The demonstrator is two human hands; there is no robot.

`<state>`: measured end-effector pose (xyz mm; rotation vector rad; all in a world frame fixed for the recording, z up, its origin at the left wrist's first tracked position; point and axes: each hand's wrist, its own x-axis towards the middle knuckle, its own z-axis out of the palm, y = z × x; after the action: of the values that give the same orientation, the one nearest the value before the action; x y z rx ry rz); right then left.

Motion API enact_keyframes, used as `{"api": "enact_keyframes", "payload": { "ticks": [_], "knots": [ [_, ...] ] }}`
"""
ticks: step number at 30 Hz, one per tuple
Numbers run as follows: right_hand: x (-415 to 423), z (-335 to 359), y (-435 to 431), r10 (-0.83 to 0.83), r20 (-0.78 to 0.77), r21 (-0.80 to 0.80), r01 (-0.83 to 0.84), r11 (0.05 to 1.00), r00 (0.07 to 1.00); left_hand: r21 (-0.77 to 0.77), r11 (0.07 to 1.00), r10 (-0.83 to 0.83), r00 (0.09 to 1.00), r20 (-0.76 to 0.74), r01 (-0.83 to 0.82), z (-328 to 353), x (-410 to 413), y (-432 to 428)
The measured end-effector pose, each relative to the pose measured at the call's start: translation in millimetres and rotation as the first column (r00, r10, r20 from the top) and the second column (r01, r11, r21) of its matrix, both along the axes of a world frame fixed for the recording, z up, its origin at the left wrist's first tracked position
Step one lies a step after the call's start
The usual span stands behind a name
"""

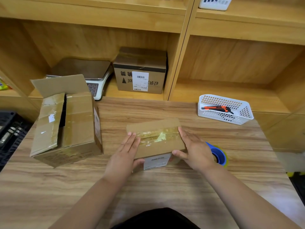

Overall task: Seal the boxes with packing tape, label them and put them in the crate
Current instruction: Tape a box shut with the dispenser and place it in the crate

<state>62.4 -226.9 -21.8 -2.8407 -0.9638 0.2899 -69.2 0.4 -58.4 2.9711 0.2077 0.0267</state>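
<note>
A small cardboard box (153, 124) lies in the middle of the wooden table (148, 187), with old clear tape across its top and a white label (156, 161) on its near side. My left hand (125, 152) lies flat on the box's left side, fingers straight, thumb against the near face. My right hand (193, 151) holds the right side the same way. A tape roll with a blue core (219, 154) sits just right of my right hand, partly hidden. A larger box (66, 126) with open flaps stands at the left.
A white basket (226, 109) holding an orange utility knife (217, 109) sits at the back right. On the shelf behind stand a labelled sealed box (140, 71) and a scale (85, 71). A black crate (9, 131) is beside the table's left edge.
</note>
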Motion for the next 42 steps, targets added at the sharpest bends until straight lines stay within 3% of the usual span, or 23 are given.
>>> {"api": "enact_keyframes", "payload": {
  "ticks": [4,6,8,12,17,21,24,27,28,32,39,42],
  "knots": [
    [7.9,15.4,11.3,0.008,0.0,-0.092,-0.008,0.996,1.0,0.014,1.0,-0.018,0.999,0.041,0.018,18.0,9.3,1.6],
    [14.6,20.3,19.2,-0.032,-0.044,-0.07,0.029,0.997,0.999,-0.085,0.996,-0.01,1.0,-0.025,0.008,25.5,16.4,10.8],
    [23.7,23.0,25.4,-0.067,-0.084,-0.019,0.066,0.998,0.994,-0.237,0.971,0.021,1.0,0.013,-0.018,32.4,24.2,16.4],
    [29.7,26.6,35.0,-0.089,-0.11,0.027,0.092,0.995,0.99,-0.587,0.796,0.263,0.958,0.117,-0.147,37.1,21.6,12.4],
    [22.7,24.5,37.0,-0.1,-0.009,-0.043,0.1,0.994,0.995,-0.611,0.775,0.277,0.956,0.096,-0.163,43.1,16.8,13.2],
    [15.3,22.7,42.5,-0.191,-0.007,0.038,0.191,0.981,0.981,-0.665,0.708,0.356,0.933,0.045,-0.238,45.9,14.9,16.5],
    [9.7,17.1,47.5,-0.302,-0.092,0.175,0.314,0.933,0.949,-0.77,0.547,0.482,0.876,-0.031,-0.328,44.0,18.2,13.2],
    [3.3,7.2,49.3,-0.333,-0.406,0.369,0.486,0.792,0.851,-0.899,0.236,0.522,0.828,-0.204,-0.37,36.7,16.8,11.4],
    [-1.3,1.5,48.0,-0.303,-0.51,0.411,0.538,0.736,0.805,-0.899,0.194,0.514,0.821,-0.248,-0.393,31.4,12.6,10.4],
    [-25.8,-20.9,33.8,-0.24,-0.631,0.393,0.57,0.721,0.738,-0.824,0.285,0.471,0.82,-0.325,-0.49,17.0,-11.1,-8.4],
    [-27.6,-24.1,27.0,-0.184,-0.635,0.444,0.549,0.708,0.75,-0.86,0.259,0.561,0.793,-0.236,-0.439,17.3,-20.1,-36.3],
    [-30.6,-23.3,21.4,-0.183,-0.637,0.416,0.533,0.736,0.749,-0.853,0.186,0.65,0.712,-0.265,-0.487,15.8,-33.6,-51.4]
  ]
}}
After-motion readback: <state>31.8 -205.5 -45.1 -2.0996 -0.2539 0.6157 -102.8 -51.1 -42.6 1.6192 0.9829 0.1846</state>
